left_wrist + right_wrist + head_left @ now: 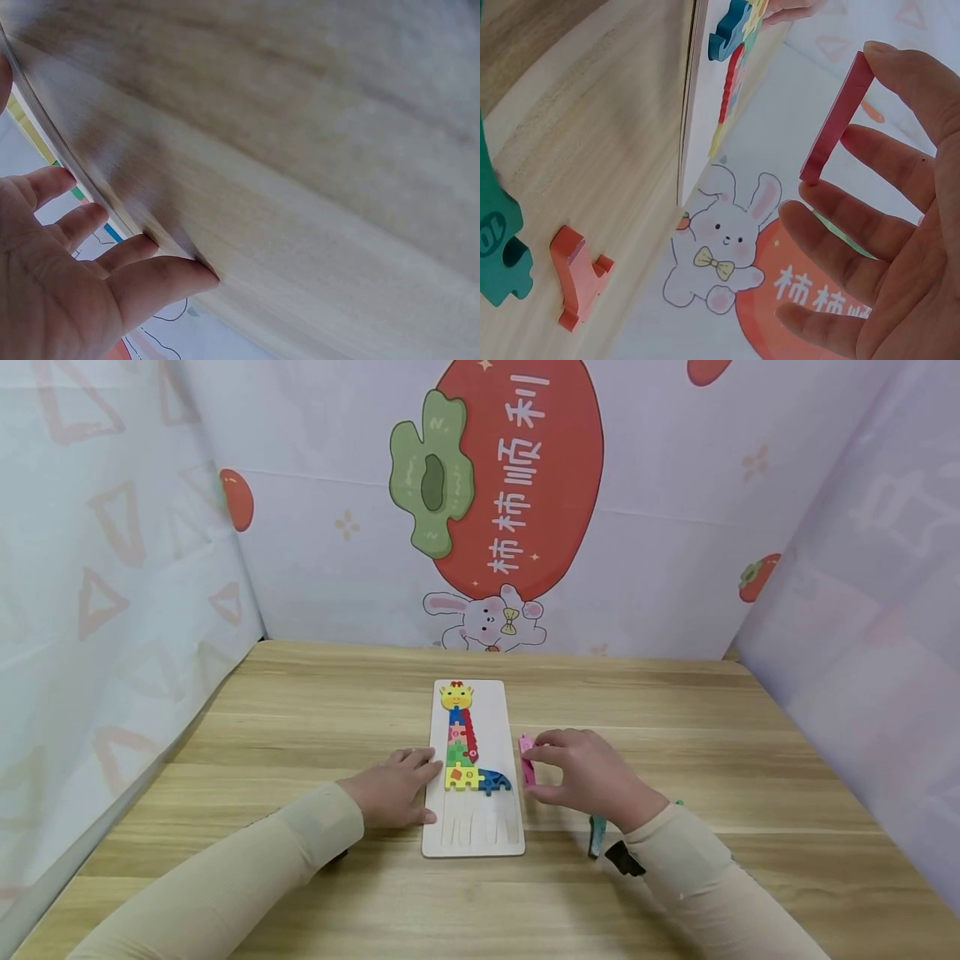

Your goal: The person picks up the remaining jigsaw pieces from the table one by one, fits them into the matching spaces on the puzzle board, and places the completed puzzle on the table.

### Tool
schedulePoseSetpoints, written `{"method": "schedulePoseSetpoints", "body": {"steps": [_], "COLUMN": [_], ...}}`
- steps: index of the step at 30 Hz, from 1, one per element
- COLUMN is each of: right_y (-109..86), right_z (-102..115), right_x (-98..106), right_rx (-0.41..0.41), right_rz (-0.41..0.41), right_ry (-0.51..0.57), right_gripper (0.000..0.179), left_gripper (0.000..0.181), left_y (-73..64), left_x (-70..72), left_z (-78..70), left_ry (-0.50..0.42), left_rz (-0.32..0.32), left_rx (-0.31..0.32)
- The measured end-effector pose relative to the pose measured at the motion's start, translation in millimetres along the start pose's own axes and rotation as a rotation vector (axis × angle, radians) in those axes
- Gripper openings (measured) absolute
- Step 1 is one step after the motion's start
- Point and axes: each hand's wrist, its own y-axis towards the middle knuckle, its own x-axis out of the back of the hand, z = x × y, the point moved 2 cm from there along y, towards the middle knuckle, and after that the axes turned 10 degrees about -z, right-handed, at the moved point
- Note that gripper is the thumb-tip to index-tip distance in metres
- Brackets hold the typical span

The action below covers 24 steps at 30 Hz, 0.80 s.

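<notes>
A pale wooden puzzle board (491, 710) lies upright before me, carrying a giraffe: a yellow head (456, 697), a red mane (470, 739), several coloured neck pieces, a yellow numbered piece (461, 778) and a dark blue piece (493, 780). Bare recesses show in its lower part. Along the board's left edge rest the spread fingers of my left hand (393, 787). My right hand (592, 777), just right of the board, pinches a pink puzzle piece (836, 120) by its ends between thumb and fingertips. It is held off to the board's right side.
In the right wrist view, a green numbered piece (499, 240) and an orange-red piece (581, 277) lie on the wooden table. A teal piece (597, 837) shows below my right hand. Printed cloth walls (315, 568) stand behind and at both sides.
</notes>
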Motion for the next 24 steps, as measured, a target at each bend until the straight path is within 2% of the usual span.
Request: {"method": "schedulePoseSetpoints", "body": {"steps": [11,18,24], "right_y": [3.9,5.5,7.0], "right_z": [4.2,8.3,12.1], "right_x": [-3.9,-2.9,-3.5], "right_rx": [-0.016,-0.006,-0.032], "right_rz": [0.018,0.002,0.035], "right_ry": [0.017,0.031,0.037], "right_gripper": [0.043,0.043,0.044], "left_gripper": [0.081,0.080,0.079], "left_y": [-0.3,-2.9,-4.1], "left_x": [1.2,5.2,7.3], "left_z": [-1.3,-3.0,-4.2], "left_ry": [-0.003,-0.007,-0.012], "left_rz": [0.005,-0.004,0.008], "left_rx": [0.011,-0.002,-0.005]}}
